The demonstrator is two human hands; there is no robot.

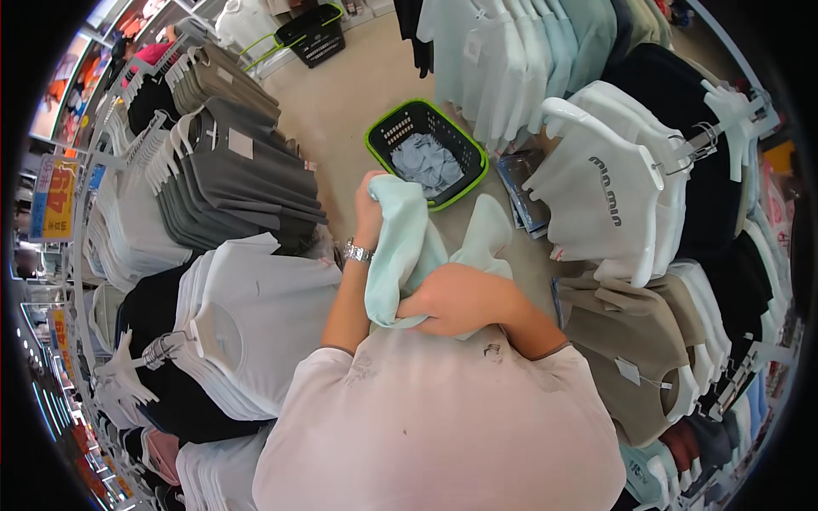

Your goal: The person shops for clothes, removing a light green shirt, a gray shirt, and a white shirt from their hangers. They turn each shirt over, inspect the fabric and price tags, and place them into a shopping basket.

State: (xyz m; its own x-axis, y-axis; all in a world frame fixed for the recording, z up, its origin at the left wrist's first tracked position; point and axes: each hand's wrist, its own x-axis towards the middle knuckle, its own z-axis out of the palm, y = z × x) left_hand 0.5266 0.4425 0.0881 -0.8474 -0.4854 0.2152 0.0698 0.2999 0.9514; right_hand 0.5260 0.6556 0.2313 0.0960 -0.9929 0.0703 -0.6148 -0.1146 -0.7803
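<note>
A pale mint-green garment (400, 230) hangs bunched between my two hands in front of my chest. My left hand (369, 207), with a metal watch on its wrist, grips the cloth at its upper left part. Lower down, my right hand (464, 300) is closed on the same garment near its bottom edge, knuckles towards the camera. Part of the cloth spreads out beyond my right hand. Just past the garment, a black basket with a green rim (474, 140) stands on the floor, holding crumpled grey-blue cloth (426, 162).
Racks of hanging shirts line both sides: white shirts (256, 289) and grey ones (247, 162) at left, a white printed top (596, 187) and a brown top (630, 349) at right. Another black basket (313, 38) is farther off. Flat packages (521, 192) lie beside the near basket.
</note>
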